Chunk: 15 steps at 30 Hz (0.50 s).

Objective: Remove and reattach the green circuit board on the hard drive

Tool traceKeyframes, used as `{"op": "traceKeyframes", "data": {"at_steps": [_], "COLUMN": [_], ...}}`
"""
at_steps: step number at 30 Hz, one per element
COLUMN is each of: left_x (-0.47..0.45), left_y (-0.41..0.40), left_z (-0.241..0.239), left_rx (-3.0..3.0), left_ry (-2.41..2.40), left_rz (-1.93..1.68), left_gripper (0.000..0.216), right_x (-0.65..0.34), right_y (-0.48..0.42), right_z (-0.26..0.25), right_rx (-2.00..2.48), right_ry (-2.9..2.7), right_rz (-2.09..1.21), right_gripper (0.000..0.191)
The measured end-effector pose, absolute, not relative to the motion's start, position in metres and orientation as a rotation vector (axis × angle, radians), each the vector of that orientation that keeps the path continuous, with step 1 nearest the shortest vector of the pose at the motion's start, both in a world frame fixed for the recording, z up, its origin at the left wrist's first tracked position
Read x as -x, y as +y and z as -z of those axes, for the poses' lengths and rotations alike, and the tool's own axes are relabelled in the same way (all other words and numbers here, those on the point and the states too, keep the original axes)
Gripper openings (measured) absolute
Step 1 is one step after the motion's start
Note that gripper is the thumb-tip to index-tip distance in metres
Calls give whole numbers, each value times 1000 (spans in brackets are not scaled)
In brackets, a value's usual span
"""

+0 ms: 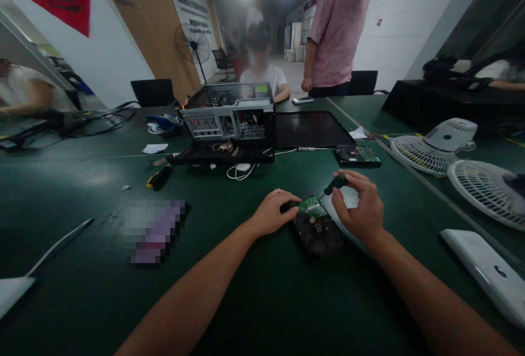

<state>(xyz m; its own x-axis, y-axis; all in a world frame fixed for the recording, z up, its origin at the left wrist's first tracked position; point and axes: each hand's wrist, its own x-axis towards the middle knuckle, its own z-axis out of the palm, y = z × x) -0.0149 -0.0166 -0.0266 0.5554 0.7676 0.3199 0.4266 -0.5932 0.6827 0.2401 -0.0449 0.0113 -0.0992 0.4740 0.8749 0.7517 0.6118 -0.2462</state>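
Pin hard drive (pixel 318 233) to table (pixel 262 301) with left hand (pixel 274 215), curled over its far-left corner; steady screwdriver (pixel 335 184), pinched by right hand (pixel 363 211), squarely over circuit board (pixel 309 204); press lightly.

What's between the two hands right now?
Head view: the hard drive, green board end, sits between left hand and right hand, which holds a screwdriver.

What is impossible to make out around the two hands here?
Head view.
Tip of the screwdriver, in the right hand: too small to see where it meets the hard drive.
Fingertips of the left hand: mostly hidden by the hand.
Object left on the table: pixelated.
White device, right: cut by the frame edge.
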Motion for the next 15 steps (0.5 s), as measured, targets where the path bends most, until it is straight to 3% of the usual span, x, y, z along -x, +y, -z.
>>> {"op": "traceKeyframes", "data": {"at_steps": [15], "left_x": [15], "left_y": [-17], "left_z": [28], "left_rx": [-2237], "left_ry": [943], "left_rz": [-858], "left_gripper": [27], "right_x": [-243], "right_y": [-44], "right_z": [-11], "right_rx": [992], "right_ry": [-1734], "right_rz": [408], "right_gripper": [46]}}
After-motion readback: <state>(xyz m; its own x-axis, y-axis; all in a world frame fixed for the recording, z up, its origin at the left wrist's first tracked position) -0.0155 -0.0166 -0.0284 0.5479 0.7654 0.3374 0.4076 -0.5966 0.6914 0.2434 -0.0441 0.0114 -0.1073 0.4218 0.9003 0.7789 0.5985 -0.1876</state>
